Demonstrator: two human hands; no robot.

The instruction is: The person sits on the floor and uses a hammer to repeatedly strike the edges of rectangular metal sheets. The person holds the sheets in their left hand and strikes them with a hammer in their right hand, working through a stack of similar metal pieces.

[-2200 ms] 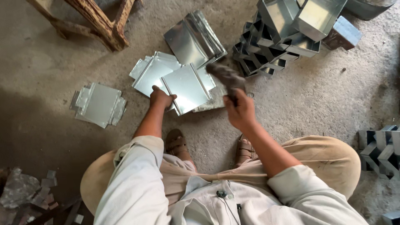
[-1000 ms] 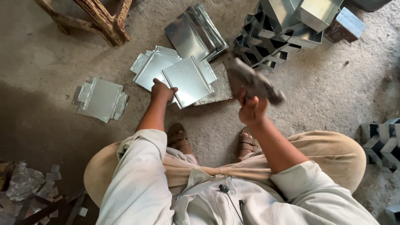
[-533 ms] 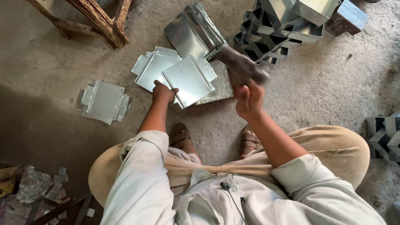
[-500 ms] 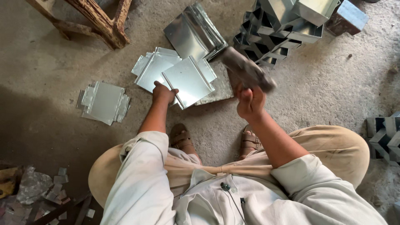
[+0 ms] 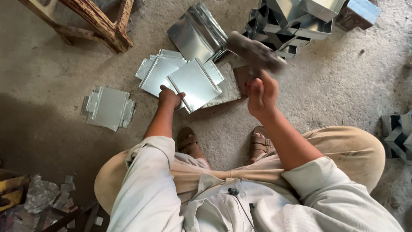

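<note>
I squat on a concrete floor. My left hand (image 5: 169, 96) grips the near edge of a shiny metal sheet (image 5: 195, 83) with folded edges, holding it flat on a grey slab (image 5: 225, 88). My right hand (image 5: 262, 94) is closed around the handle of a wooden mallet (image 5: 255, 51), whose blurred head is raised above and to the right of the sheet. More cut sheets (image 5: 156, 73) lie under and left of the held one.
A stack of notched sheets (image 5: 109, 107) lies at the left. Folded metal boxes (image 5: 296, 21) are piled at the top right, a bent sheet (image 5: 195, 32) at top centre. A wooden stool leg (image 5: 98, 21) stands top left. Scrap offcuts (image 5: 43, 195) lie bottom left.
The mallet came up from the sheet and swung about above it; it is now raised to the right. My left hand has kept the sheet in place.
</note>
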